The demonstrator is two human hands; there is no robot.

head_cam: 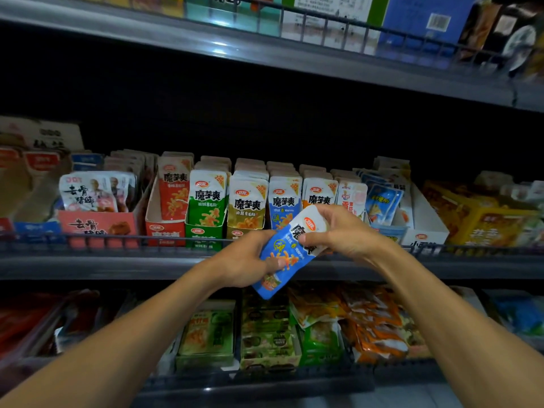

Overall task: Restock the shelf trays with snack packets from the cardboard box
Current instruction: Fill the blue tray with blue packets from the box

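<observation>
A blue and white snack packet (287, 254) is held tilted in front of the middle shelf, between both hands. My left hand (244, 260) grips its lower end, thumb on the front. My right hand (344, 231) pinches its upper white end. Just behind it stands the blue tray (283, 212) of matching packets, in a row with the red tray (167, 222), green tray (206, 228) and yellow tray (245, 222). The cardboard box is not in view.
A black wire rail (103, 237) runs along the middle shelf's front edge. A pink tray of pork-trotter packets (97, 225) sits at left, a yellow box (482, 219) at right. The lower shelf holds green boxes (206, 337) and loose orange packets (371, 319).
</observation>
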